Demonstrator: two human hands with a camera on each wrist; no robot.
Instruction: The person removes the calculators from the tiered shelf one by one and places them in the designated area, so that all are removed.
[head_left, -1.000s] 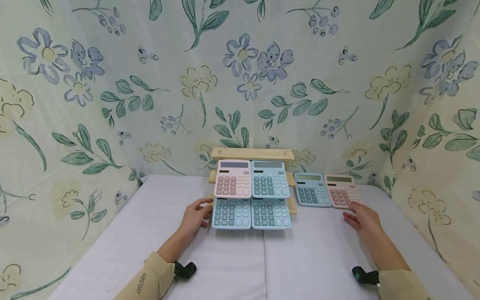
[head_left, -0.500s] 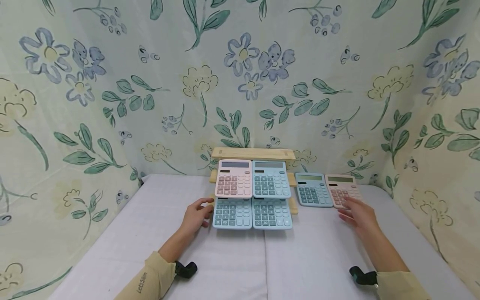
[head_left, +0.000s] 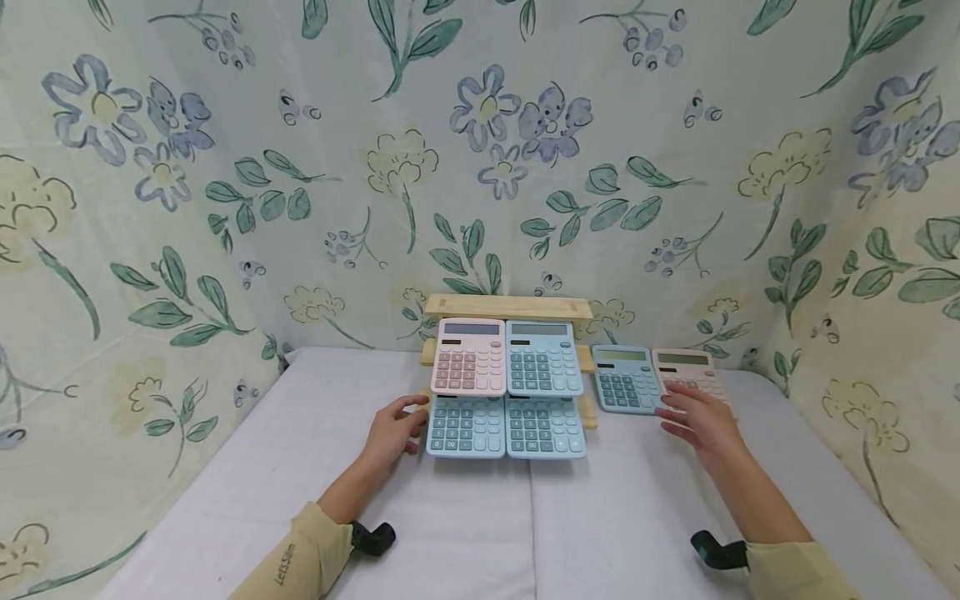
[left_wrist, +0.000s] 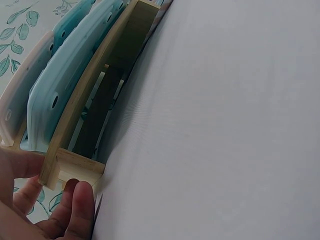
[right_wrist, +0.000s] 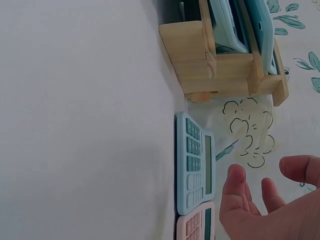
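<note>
A wooden rack [head_left: 507, 307] stands at the back of the table and bears calculators in two tiers. In the upper tier are a pink calculator [head_left: 469, 357] and a blue calculator [head_left: 543, 358]; two blue calculators, one on the left [head_left: 467, 428] and one on the right [head_left: 546, 428], fill the lower. My left hand [head_left: 390, 433] holds the rack's left end, its fingers bent about the wooden rail [left_wrist: 50, 167]. My right hand [head_left: 701, 421] hovers, fingers relaxed and holding nothing, in front of a flat pink calculator [head_left: 684, 363], partly hiding it. Beside that lies another blue calculator [head_left: 626, 379].
A white cloth covers the table [head_left: 480, 517], with a fold line down its middle. Floral curtain [head_left: 337, 208] closes off the back and sides, right behind the rack. Each wrist wears a black camera, one on the left [head_left: 372, 539] and one on the right [head_left: 717, 550].
My right hand has moved left and slightly up, from the pink calculator's lower right corner toward the blue calculator beside it. The left hand has stayed at the rack; the calculators have not moved.
</note>
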